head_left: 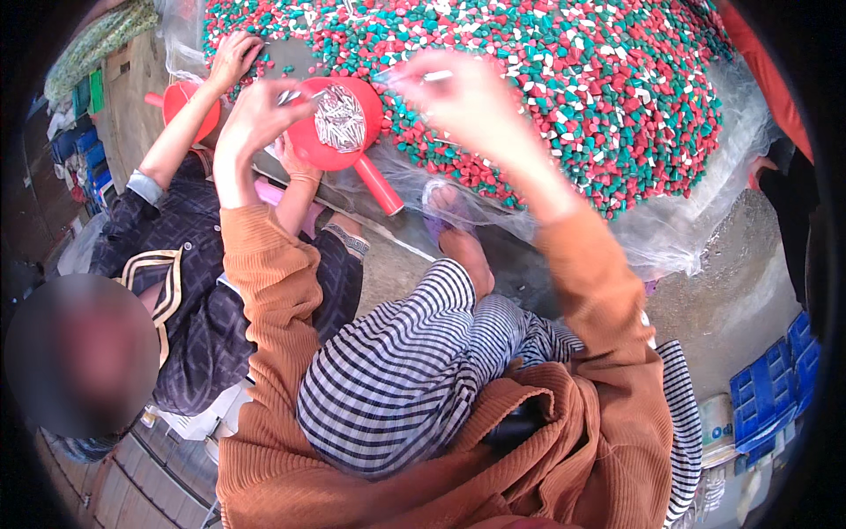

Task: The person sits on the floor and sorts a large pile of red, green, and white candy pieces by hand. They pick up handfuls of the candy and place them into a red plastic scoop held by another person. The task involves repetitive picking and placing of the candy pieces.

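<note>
A red plastic dipper (381, 185) holds a heap of small silvery metal rods (340, 118). Above its left rim is my left hand (257, 119), fingers pinched around a small silvery rod. My right hand (458, 95) hovers over the pile of small red, green and white plastic pieces (582, 88), to the right of the dipper. Its fingers are drawn together and smeared by motion; a pale bit shows at them, too blurred to name. The pile lies on a clear plastic sheet (674, 242).
Close on my left sits a co-worker, one hand (233, 58) at the pile's edge, the other (300, 163) beside the dipper. Another red dipper (204, 122) is behind that person's forearm. Blue crates (765, 392) stand at right. Another person's dark-clad leg (787, 207) is at the right edge.
</note>
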Available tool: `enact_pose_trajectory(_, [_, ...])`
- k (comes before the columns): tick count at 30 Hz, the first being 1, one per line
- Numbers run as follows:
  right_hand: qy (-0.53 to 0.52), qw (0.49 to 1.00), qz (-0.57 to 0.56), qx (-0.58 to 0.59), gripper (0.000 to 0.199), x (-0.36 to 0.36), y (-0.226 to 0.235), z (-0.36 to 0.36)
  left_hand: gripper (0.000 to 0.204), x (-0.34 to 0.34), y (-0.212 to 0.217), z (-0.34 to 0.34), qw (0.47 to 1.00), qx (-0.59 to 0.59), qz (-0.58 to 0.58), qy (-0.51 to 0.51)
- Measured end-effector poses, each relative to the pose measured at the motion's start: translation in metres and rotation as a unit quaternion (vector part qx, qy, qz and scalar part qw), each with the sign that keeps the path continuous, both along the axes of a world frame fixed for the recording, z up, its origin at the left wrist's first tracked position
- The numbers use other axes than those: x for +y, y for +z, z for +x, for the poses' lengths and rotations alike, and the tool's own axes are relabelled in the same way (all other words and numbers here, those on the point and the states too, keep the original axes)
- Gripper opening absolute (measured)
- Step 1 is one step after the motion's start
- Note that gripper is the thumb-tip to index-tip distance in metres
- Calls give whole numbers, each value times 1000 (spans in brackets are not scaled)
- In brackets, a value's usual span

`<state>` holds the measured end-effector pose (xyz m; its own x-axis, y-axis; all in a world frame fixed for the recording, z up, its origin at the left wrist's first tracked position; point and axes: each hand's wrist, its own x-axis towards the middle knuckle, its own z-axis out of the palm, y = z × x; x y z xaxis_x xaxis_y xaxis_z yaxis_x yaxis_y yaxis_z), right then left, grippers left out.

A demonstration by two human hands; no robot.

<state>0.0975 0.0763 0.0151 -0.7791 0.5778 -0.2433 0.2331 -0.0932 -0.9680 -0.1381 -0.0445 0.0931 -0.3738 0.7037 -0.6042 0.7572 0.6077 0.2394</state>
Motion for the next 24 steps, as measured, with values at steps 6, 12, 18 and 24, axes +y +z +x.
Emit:
enact_pose_trajectory(6, [71,952,291,66,33,-51,-22,-66,65,-31,-35,-9,980,-96,-81,152])
enact_pose_trajectory(12, [136,955,264,-24,12,12,-32,21,51,-28,-24,-20,995,-36,14,87])
enact_pose_trajectory(18, [218,830,498,-127,9,-45,-54,54,43,18,-45,10,992,-61,100,40])
enact_pose_trajectory(24, [235,822,504,-121,13,-45,-52,60,45,27,-34,23,994,-55,88,32])
